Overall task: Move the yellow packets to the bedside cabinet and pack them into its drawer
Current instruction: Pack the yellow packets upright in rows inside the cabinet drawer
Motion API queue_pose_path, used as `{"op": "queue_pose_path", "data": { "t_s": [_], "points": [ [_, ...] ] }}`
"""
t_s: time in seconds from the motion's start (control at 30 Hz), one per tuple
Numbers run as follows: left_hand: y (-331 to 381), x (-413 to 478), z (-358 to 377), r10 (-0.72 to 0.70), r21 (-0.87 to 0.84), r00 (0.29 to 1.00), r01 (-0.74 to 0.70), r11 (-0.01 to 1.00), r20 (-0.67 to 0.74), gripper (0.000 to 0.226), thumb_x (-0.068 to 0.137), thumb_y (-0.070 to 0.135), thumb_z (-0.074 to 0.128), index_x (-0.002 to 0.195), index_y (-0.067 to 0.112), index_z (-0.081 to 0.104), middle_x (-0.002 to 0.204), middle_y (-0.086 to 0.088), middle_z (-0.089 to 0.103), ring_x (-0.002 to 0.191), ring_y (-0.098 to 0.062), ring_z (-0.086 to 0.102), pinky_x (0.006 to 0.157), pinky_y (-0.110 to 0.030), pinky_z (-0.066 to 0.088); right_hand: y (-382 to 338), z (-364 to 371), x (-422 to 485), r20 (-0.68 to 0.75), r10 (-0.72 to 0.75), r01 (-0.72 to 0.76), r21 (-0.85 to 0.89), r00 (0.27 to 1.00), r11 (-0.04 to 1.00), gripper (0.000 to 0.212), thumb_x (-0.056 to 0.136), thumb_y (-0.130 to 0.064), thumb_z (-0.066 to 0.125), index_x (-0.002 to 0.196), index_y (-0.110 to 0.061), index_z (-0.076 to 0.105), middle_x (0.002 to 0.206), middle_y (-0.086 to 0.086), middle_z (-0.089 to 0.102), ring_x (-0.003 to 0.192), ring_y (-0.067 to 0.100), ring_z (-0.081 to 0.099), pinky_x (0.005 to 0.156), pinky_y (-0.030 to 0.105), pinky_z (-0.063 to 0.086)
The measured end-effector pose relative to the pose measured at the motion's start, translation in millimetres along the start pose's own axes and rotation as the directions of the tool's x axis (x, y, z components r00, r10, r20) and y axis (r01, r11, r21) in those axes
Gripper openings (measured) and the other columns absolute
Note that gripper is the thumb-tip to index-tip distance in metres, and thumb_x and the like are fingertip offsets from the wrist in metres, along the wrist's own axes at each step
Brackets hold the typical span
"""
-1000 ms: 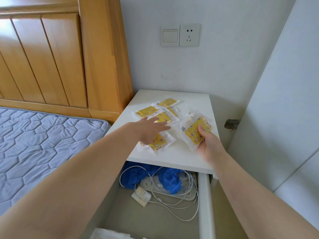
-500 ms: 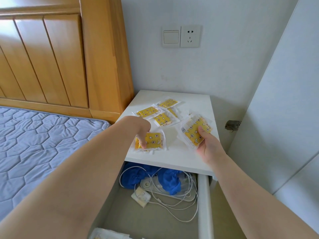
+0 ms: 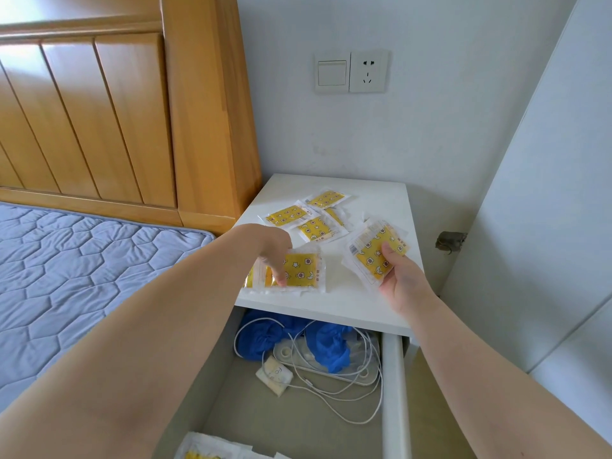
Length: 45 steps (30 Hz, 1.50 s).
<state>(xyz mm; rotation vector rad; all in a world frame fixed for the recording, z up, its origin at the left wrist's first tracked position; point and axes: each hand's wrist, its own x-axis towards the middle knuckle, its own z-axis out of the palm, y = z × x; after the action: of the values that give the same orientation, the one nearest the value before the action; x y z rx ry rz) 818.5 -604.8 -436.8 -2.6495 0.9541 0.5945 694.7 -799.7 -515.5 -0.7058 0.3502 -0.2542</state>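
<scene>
Several yellow packets lie on the white bedside cabinet top (image 3: 374, 197). My left hand (image 3: 273, 256) pinches a yellow packet (image 3: 303, 271) near the top's front edge, its fingers curled over the packet's left part. My right hand (image 3: 397, 276) grips a small stack of yellow packets (image 3: 374, 248) at the top's right side, thumb on the stack. Loose packets (image 3: 314, 226) lie further back, with one (image 3: 326, 198) at the rear. Below, the cabinet's drawer (image 3: 392, 392) stands pulled out. A yellow packet (image 3: 205, 450) lies at the drawer's near end.
In the drawer lie a blue cloth (image 3: 328, 346), white cables (image 3: 344, 385), a power strip (image 3: 331, 362) and a small white pouch (image 3: 274, 379). The wooden headboard (image 3: 132, 111) and the quilted mattress (image 3: 82, 276) are to the left, a white wardrobe panel (image 3: 546, 226) to the right.
My left hand came down from a flat reach onto a packet, curled its fingers on it and drew it toward the front edge. My right hand kept holding its stack.
</scene>
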Motion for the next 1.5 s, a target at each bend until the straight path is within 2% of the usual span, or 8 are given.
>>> {"op": "queue_pose_path", "data": {
  "t_s": [0.13, 0.2, 0.5, 0.7, 0.83, 1.0, 1.2, 1.5],
  "points": [
    [6, 0, -5, 0.021, -0.090, 0.944, -0.053, 0.995, -0.330, 0.035, 0.083, 0.042, 0.069, 0.084, 0.016, 0.045, 0.088, 0.002, 0.047, 0.082, -0.018, 0.046, 0.068, -0.028, 0.036, 0, -1, 1, -0.016, -0.001, 0.001, 0.005, 1.000, 1.000, 0.012, 0.097, -0.012, 0.050, 0.105, -0.012, 0.058, 0.085, 0.007, 0.075, 0.075, 0.020, 0.073, 0.066, 0.038, 0.060],
    [11, -1, -3, 0.013, -0.148, 0.906, -0.084, 0.985, -0.424, 0.026, 0.090, 0.037, 0.061, 0.090, 0.017, 0.045, 0.091, 0.001, 0.051, 0.085, -0.020, 0.049, 0.071, -0.031, 0.039, -1, -1, 1, -0.015, -0.006, 0.006, -0.005, 1.000, 1.000, 0.012, 0.096, -0.012, 0.050, 0.106, -0.012, 0.058, 0.087, 0.006, 0.075, 0.077, 0.020, 0.073, 0.069, 0.039, 0.060],
    [22, -2, 5, 0.050, -0.040, 0.953, -0.065, 0.997, -0.300, 0.028, 0.095, 0.021, 0.051, 0.120, 0.011, 0.044, 0.113, -0.005, 0.056, 0.098, -0.025, 0.054, 0.077, -0.036, 0.045, -1, -1, 2, -0.017, -0.006, 0.006, -0.027, 1.000, 1.000, 0.013, 0.097, -0.012, 0.050, 0.106, -0.011, 0.058, 0.087, 0.007, 0.075, 0.077, 0.021, 0.073, 0.066, 0.037, 0.060],
    [26, -9, 8, -0.104, -0.387, 0.905, -0.071, 0.919, -0.412, 0.027, 0.085, 0.013, 0.061, 0.107, 0.014, 0.045, 0.104, -0.006, 0.053, 0.086, -0.022, 0.048, 0.064, -0.030, 0.039, -1, 9, -5, -0.105, -0.010, 0.007, -0.026, 0.994, 1.000, 0.010, 0.095, -0.008, 0.053, 0.104, -0.009, 0.058, 0.102, 0.012, 0.067, 0.090, 0.027, 0.066, 0.079, 0.046, 0.050],
    [30, -23, 20, -0.241, -0.741, 0.883, -0.159, 0.652, -0.402, 0.054, 0.086, 0.021, 0.067, 0.132, 0.010, 0.041, 0.118, -0.006, 0.050, 0.097, -0.020, 0.048, 0.070, -0.028, 0.041, 4, 12, -22, -0.136, -0.046, 0.034, -0.093, 0.990, 0.995, 0.016, 0.095, -0.008, 0.054, 0.110, -0.009, 0.058, 0.113, 0.013, 0.064, 0.093, 0.028, 0.065, 0.086, 0.047, 0.049],
    [33, -45, 61, -0.248, -0.955, 0.935, -0.199, 0.219, -0.251, 0.046, 0.088, 0.021, 0.069, 0.125, 0.008, 0.046, 0.116, -0.007, 0.059, 0.104, -0.027, 0.061, 0.086, -0.045, 0.054, 16, 14, -61, -0.157, 0.025, -0.046, -0.128, 0.987, 0.991, 0.017, 0.095, -0.011, 0.054, 0.111, -0.010, 0.062, 0.102, 0.008, 0.070, 0.089, 0.025, 0.068, 0.072, 0.043, 0.054],
    [35, -85, 138, 0.044, -0.905, 0.982, -0.150, -0.398, -0.182, 0.034, 0.093, 0.006, 0.053, 0.127, 0.009, 0.052, 0.117, -0.013, 0.066, 0.103, -0.029, 0.066, 0.078, -0.039, 0.056, 47, 7, -122, -0.074, 0.148, -0.151, -0.036, 0.986, 0.988, 0.025, 0.095, -0.010, 0.042, 0.113, -0.013, 0.060, 0.096, 0.010, 0.070, 0.087, 0.026, 0.065, 0.072, 0.039, 0.052],
    [10, -106, 223, 0.064, -0.829, 0.995, -0.028, -0.559, -0.077, 0.037, 0.098, 0.018, 0.042, 0.134, 0.009, 0.046, 0.099, -0.007, 0.067, 0.082, -0.020, 0.068, 0.068, -0.032, 0.056, 108, -13, -151, -0.176, 0.327, -0.341, -0.058, 0.929, 0.938, 0.025, 0.094, -0.006, 0.049, 0.116, -0.012, 0.059, 0.108, 0.012, 0.069, 0.100, 0.028, 0.065, 0.075, 0.044, 0.053]
  ]
}}
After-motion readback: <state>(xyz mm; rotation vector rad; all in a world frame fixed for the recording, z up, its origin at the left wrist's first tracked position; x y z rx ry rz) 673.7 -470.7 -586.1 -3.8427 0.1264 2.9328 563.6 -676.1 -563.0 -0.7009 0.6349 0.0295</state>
